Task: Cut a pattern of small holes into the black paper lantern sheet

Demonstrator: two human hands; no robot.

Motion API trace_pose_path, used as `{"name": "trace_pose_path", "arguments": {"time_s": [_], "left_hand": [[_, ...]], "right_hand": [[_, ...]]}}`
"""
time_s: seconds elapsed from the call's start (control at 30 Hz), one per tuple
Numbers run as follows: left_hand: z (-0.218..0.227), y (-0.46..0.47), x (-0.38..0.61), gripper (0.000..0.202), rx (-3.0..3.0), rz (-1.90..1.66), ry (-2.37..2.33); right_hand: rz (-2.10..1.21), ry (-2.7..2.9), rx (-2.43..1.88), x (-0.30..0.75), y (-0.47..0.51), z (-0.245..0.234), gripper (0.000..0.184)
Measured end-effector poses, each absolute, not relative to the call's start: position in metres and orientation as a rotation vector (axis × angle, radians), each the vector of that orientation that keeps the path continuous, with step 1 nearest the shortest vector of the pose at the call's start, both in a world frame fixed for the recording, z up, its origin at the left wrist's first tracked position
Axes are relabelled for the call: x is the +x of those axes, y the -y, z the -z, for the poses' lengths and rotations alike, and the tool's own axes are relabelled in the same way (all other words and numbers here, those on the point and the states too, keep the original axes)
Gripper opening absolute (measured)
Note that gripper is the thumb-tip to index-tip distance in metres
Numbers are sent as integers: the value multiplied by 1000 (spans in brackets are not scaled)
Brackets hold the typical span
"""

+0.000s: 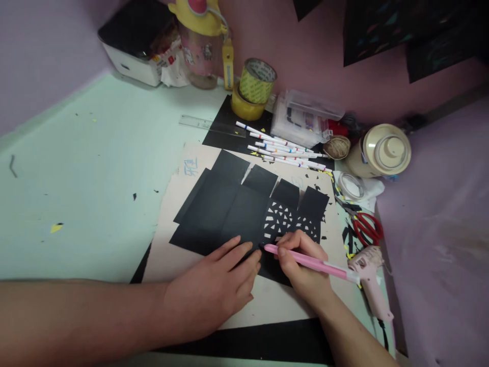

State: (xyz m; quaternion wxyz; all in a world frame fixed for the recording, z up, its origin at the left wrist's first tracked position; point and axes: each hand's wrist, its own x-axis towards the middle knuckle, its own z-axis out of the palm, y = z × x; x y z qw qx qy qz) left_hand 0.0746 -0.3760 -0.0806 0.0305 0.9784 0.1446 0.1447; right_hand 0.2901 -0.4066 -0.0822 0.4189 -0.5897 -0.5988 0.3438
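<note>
A black paper cut-out [229, 204] with several flaps lies on a beige cardboard sheet [171, 255]. Two of its panels show small triangular holes [284, 221]. My left hand [217, 290] lies flat, fingers stretched out, pressing on the black paper's near edge. My right hand [301, 265] is closed around a pink craft knife [309, 261], its tip touching the black paper just right of my left fingertips.
White markers [282, 148] lie behind the cardboard, with tape rolls [254, 86], a clear ruler [210, 125], a plastic box [305, 117] and a twine ball [336, 147]. Red scissors [364, 227], a pink glue gun [369, 278] and a cream jar [382, 150] sit right.
</note>
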Motion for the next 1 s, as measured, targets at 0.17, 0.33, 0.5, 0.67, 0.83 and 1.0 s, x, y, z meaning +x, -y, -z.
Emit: {"name": "trace_pose_path", "arguments": {"time_s": [0.17,0.33,0.5,0.67,0.83,1.0], "left_hand": [[84,377,74,36,3015,-486,-462],[85,376,75,36,3011,-479,-460],[85,377,75,37,3019,-482,-454],[84,377,75,37,3019,-485,-472],[84,378,74,38,3022,-471,-462],[84,377,74,37,3023,-466,-451]], "right_hand": [[-849,1497,-1480,291,407,83,15],[-852,1513,-1438,291,407,83,13],[-864,1526,-1435,290,406,82,11],[-882,1520,-1435,290,408,82,10],[-894,1513,-1445,290,409,81,11],[-860,1499,-1452,289,407,83,15]]}}
